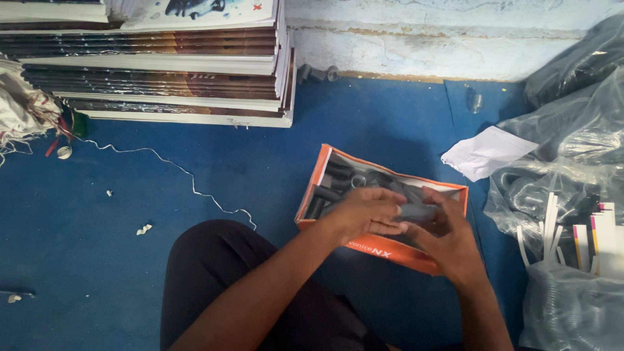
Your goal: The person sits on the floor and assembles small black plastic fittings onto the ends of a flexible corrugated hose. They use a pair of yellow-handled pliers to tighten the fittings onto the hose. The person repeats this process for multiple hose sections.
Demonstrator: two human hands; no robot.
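You hold a short grey tube piece [416, 212] over the orange box [325, 170] of dark fittings: your left hand [365, 211] and right hand [448, 242] both closed on it. Box sits on blue floor [97, 214]; white paper [484, 153] and clear plastic bags [572, 162] to its right; stacked books [162, 71] behind

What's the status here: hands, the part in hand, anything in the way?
Left hand and right hand both grip one grey tube. Held over the orange box of dark tubes. Nothing in the way.
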